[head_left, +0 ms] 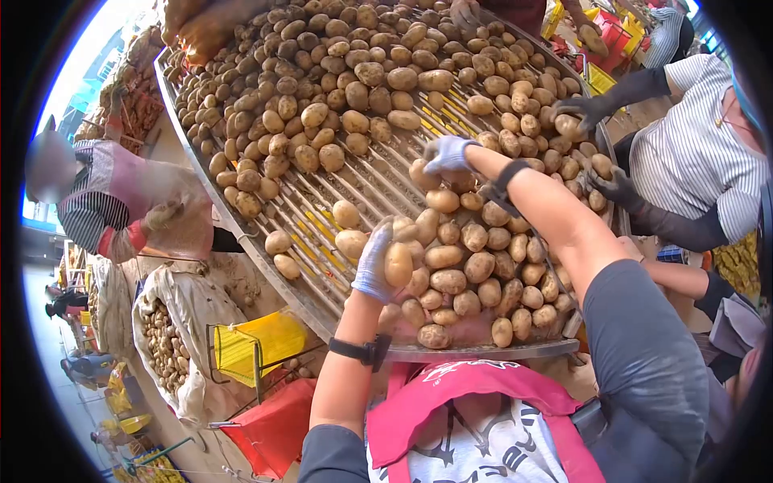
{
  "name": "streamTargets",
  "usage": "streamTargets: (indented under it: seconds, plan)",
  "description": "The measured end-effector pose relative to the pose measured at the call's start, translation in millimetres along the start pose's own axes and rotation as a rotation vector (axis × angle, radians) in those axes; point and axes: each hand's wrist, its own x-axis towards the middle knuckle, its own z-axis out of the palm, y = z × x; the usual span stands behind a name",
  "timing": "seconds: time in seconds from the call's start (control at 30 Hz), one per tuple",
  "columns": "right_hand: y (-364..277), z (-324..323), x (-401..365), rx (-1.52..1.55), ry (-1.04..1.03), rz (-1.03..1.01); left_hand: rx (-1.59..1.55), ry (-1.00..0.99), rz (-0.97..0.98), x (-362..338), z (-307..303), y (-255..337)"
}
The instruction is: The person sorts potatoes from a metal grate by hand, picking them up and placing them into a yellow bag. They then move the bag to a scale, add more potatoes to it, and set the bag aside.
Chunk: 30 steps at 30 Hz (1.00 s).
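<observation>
In the head view, our left hand [373, 258], gloved, stands upright at the near part of the slatted table; its fingers are drawn in along the side of a potato [398, 265], which rests against the palm side. Our right hand [448, 154], also gloved, reaches farther in, palm down, its fingers bent over a second potato [421, 173]; how firmly they press we cannot tell, as the glove hides the contact. Loose potatoes [448, 281] lie close together between our forearms and the near rim [515, 351], while a denser heap [322, 48] covers the far side; between them, bare bars [377, 181] show. For good handling, we judge that each potato is best cupped round its broad middle with a light, even hold, since a rounded, dusty skin may roll or slip from the fingertips. We do well to work low over the bars, so that nothing drops hard and bruises, and to turn each one for a look at its underside. A co-worker's gloved hands [585, 111] are near on our right, so a compact reach with the right elbow avoids a knock.
</observation>
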Motion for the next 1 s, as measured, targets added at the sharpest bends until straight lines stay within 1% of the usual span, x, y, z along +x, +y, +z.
streamTargets:
  seconds: [0.03, 0.07, 0.13, 0.17, 0.2, 0.27, 0.3, 0.37, 0.4, 0.43, 0.47, 0.5, 0.53, 0.6, 0.67, 0.7, 0.77, 0.8, 0.83, 0.87, 0.9, 1.0]
  plan:
    - [22.7, 10.2, 8.9, 0.059, 0.032, -0.106, 0.092, 0.074, 0.088, -0.5, 1.2, -1.8]
    - [19.9, 10.1, 5.4, 0.056, 0.006, -0.100, 0.179, 0.152, 0.176, -1.6, 0.5, -4.5]
    - [5.7, 10.4, -17.0, 0.064, -0.049, -0.081, 0.252, 0.141, 0.075, 9.0, -8.6, -0.3]
    - [-21.3, 10.9, -30.6, -0.016, -0.081, -0.008, 0.293, 0.132, 0.024, 19.5, -12.2, 3.5]
    - [-48.1, 6.3, -44.6, -0.067, -0.128, 0.001, 0.280, 0.099, -0.026, 35.9, -13.9, 9.3]
    - [-49.2, 28.5, -9.7, -0.152, -0.259, -0.069, 0.250, 0.042, -0.128, 63.4, -21.9, 16.4]
    - [-52.4, 33.0, -7.5, -0.067, -0.259, -0.175, 0.157, 0.104, -0.141, 65.8, -21.8, 18.4]
    - [-57.6, 42.7, -8.4, 0.101, -0.255, -0.383, 0.092, 0.071, -0.282, 57.8, -23.2, 29.5]
    - [-56.9, 46.6, -14.3, 0.366, -0.319, -0.421, 0.054, 0.056, -0.355, 50.2, -27.3, 34.8]
    - [-53.1, 50.9, -24.0, 0.636, -0.384, -0.452, -0.037, -0.119, -0.357, 55.0, -58.9, 38.9]
    - [-52.5, 53.2, -36.3, 0.907, -0.441, -0.480, -0.016, -0.104, -0.230, 44.9, -54.1, 35.6]
    - [-64.3, 51.0, -63.4, 1.153, -0.402, -0.517, 0.006, -0.087, -0.105, 28.4, -42.6, 30.7]
    - [-66.2, 62.3, -74.8, 1.381, -0.404, -0.492, 0.028, -0.071, 0.025, 14.0, -39.2, 27.8]
    - [-70.5, 78.6, -93.3, 1.827, -0.397, -0.427, -0.202, -0.397, -0.106, -12.9, -47.4, 28.0]
    - [-70.0, 96.1, -106.2, 1.864, -0.255, -0.283, -0.179, -0.383, -0.052, -46.3, -37.3, 16.8]
    - [-72.0, 101.1, -113.2, 1.882, -0.177, -0.215, -0.175, -0.325, -0.041, -57.4, -34.5, 8.5]
    - [-90.2, 101.8, -128.9, 1.425, 0.004, -0.332, -0.157, -0.204, -0.009, -73.5, -27.3, -4.0]
    - [-99.5, 105.6, -136.6, 1.195, 0.083, -0.378, -0.150, -0.222, 0.007, -79.7, -18.2, -4.5]
    - [-100.2, 119.2, -140.5, 0.855, 0.336, -0.525, -0.143, -0.240, 0.027, -86.2, -8.4, -3.7]
    - [-110.7, 118.6, -151.7, 0.759, 0.386, -0.512, -0.192, -0.287, 0.005, -86.2, -13.4, -5.9]
    - [-116.6, 121.3, -158.1, 0.816, 0.377, -0.498, -0.239, -0.333, -0.020, -87.1, -15.5, -7.1]
    - [-129.2, 122.3, -174.4, 0.929, 0.387, -0.446, -0.113, 0.031, 0.142, -100.0, 0.5, -10.6]
